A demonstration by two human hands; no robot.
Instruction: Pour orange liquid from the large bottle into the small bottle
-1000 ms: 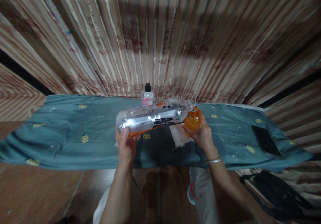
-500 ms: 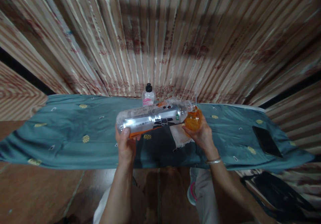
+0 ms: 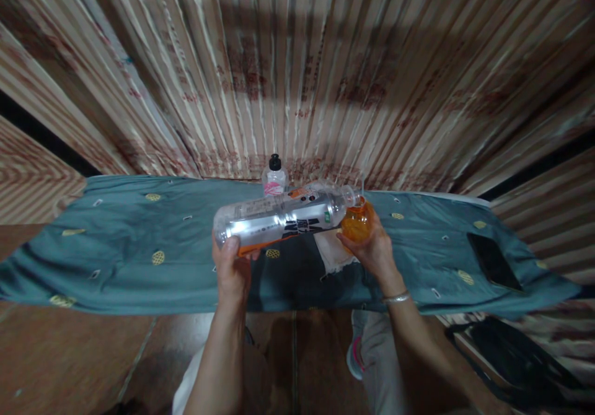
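Observation:
My left hand [image 3: 233, 264] is closed round the base of a large clear plastic bottle [image 3: 274, 218] with a silver and orange label. The bottle lies nearly level, its neck pointing right and slightly up. In my right hand [image 3: 375, 248] is a small round orange container [image 3: 357, 224], see-through, held upright with the fingers round it. The bottle's mouth is at the container's top; whether the two touch I cannot tell, nor whether liquid is flowing. A white cloth [image 3: 335, 254] lies on the table partly beneath the container.
A clear bottle with a black cap [image 3: 274, 176] stands behind the large bottle. On the right, a black phone [image 3: 495, 261] lies on the green patterned tablecloth [image 3: 121, 241]. A pleated curtain [image 3: 288, 80] hangs behind the table. Below right is a black bag [image 3: 515, 359].
Almost nothing differs. The whole view has shifted very slightly, while both hands keep hold of the bottle and the orange container in the same pose.

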